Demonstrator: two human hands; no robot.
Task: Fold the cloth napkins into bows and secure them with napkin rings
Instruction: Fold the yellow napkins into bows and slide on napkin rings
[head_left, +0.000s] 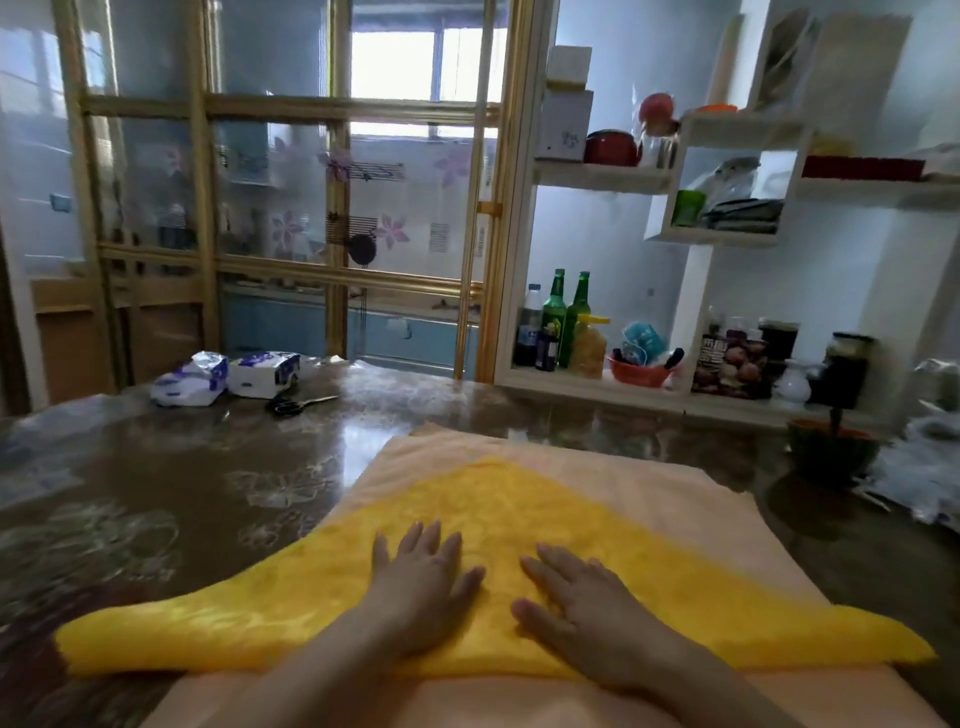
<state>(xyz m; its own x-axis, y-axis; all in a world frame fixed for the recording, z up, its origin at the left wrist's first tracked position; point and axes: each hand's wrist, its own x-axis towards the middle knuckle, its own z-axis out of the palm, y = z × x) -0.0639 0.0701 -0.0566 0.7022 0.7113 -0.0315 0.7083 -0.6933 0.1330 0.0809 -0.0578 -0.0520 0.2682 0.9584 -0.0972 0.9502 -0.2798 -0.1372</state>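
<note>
Position: yellow napkin (311, 613), folded to a triangle, lies on a peach cloth (649, 488) spread over the bench (208, 467). Its long folded edge runs left to right along the side nearest me, and the peak points away. Both grips are released: my left hand (423, 592) and right hand (587, 618) lie flat on the napkin's middle, fingers straight, side by side with a small gap between them, pressing and holding nothing. The left tip lies well out from my left hand and the right tip well out from my right, so each hand is nearer its own end. My guess is that the next fold works along that long edge. Writing: two white packets (228, 376) beside the scissors (298, 404) carry blue print, and a dark box (730, 364) on the shelf has pale lettering; both are too blurred to read.
</note>
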